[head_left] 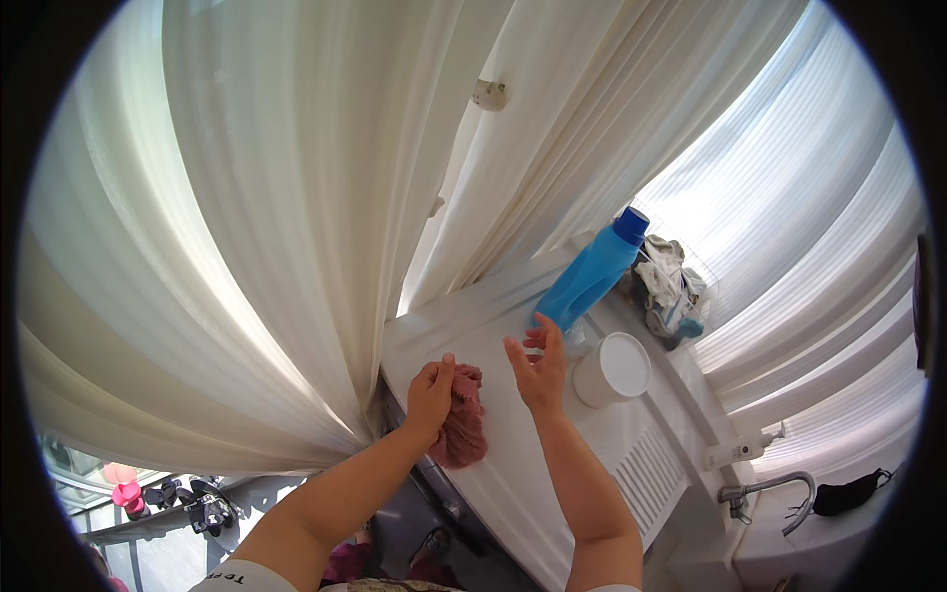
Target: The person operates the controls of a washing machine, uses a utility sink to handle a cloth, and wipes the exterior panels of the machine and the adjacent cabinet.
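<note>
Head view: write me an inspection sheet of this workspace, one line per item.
Surface: white counter with a ribbed section.
Things at hand: pink cloth, bunched up; blue bottle, capped.
Clutter: white lidded tub beside the bottle; heaped fabric items behind it.
Grip: left hand closed on the cloth; right hand open, fingertips by the bottle's base, contact unclear.
Cables: nothing seen.
Surroundings: pale curtains, metal faucet, black fabric item near its spout, shoes at lower left.

Got a white cloth sleeve (258,579) with dark lettering (228,578), plus magenta pants (345,561) and a dark shoe (431,544) right of it.
</note>
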Demonstrator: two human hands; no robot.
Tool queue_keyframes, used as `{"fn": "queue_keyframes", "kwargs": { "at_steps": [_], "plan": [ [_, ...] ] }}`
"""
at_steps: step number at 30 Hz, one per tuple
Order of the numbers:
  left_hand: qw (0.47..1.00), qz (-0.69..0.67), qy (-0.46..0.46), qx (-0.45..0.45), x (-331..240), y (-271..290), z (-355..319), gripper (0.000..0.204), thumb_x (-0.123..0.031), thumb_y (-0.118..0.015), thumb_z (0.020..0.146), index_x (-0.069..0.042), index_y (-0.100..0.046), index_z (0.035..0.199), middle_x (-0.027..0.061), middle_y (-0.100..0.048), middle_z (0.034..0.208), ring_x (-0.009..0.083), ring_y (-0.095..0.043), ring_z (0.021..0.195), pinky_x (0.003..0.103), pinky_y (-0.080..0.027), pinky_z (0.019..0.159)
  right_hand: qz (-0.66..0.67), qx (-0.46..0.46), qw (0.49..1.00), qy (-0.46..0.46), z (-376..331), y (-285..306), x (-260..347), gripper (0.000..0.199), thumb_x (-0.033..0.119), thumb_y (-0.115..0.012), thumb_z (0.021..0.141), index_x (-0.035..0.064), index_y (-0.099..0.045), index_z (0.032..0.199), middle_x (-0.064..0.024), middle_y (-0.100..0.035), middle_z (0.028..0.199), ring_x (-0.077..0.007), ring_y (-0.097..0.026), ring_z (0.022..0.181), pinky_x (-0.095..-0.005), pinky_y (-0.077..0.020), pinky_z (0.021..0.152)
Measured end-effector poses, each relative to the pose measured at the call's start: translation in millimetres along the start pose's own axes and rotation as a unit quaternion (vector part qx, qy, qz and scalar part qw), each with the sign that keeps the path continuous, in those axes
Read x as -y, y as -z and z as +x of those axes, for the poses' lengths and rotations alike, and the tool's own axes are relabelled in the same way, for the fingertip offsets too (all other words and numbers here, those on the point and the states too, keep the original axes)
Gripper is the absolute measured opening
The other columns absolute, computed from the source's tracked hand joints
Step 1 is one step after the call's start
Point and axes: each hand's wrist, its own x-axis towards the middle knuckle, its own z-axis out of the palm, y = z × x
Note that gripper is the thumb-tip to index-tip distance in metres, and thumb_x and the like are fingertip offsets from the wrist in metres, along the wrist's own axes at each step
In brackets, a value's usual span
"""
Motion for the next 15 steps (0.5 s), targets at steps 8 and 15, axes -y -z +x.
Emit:
{"fn": "queue_keyframes", "kwargs": {
  "at_steps": [8,15],
  "plan": [
    [0.88,0.339,-0.333,-0.014,8.3,19.7,22.9,0.047,-0.04,-0.053,0.093,-0.001,-0.05,0.12,0.016,-0.054,0.118,0.0334,-0.049,0.112,0.043,-0.037,0.098,-0.13,-0.062,0.97,0.196,-0.8,-12.8,-24.6,0.053,-0.01,-0.061,0.065,0.0102,-0.062,0.114,-0.0174,-0.055,0.12,-0.0389,-0.052,0.113,-0.0413,-0.0464,0.09],
    [0.796,0.415,-0.439,0.038,26.5,20.6,18.7,0.035,-0.028,-0.059,0.089,0.0,-0.051,0.11,0.0177,-0.054,0.108,0.0354,-0.05,0.103,0.041,-0.04,0.092,-0.268,0.049,0.941,0.202,62.3,-36.4,-117.0,0.05,0.004,-0.061,0.076,0.0149,-0.057,0.124,-0.0192,-0.049,0.131,-0.0395,-0.049,0.112,-0.0448,-0.0424,0.094]
  ]
}}
